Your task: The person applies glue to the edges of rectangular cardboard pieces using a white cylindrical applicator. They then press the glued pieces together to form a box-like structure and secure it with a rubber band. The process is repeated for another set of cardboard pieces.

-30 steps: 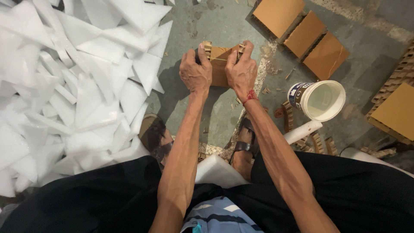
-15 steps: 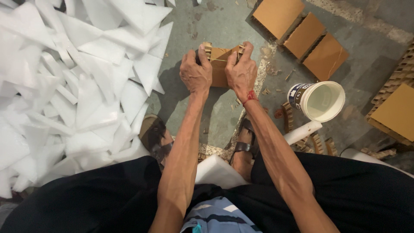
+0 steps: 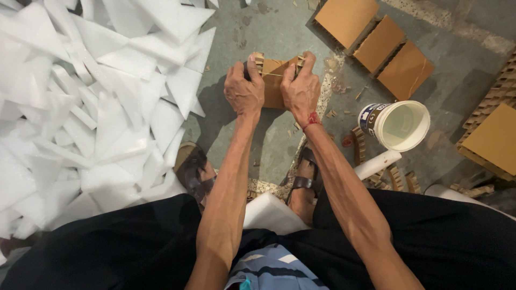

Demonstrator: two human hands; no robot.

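A thick piece of brown honeycomb cardboard [image 3: 275, 81] is held out in front of me above the concrete floor. My left hand [image 3: 243, 90] grips its left side and my right hand [image 3: 301, 91] grips its right side, thumbs on top. The piece shows a crease across its upper part, where the corrugated edge is exposed. A red string is tied around my right wrist.
A large heap of white foam offcuts [image 3: 86, 102] fills the left. Three brown cardboard squares [image 3: 376, 43] lie at the upper right, another cardboard block [image 3: 492, 140] at the right edge. An open white bucket [image 3: 399, 124] stands right of my sandalled feet [image 3: 303, 180].
Both hands keep their grip on the cardboard piece; it stays at about the same spot, with only slight shifting of the fingers.
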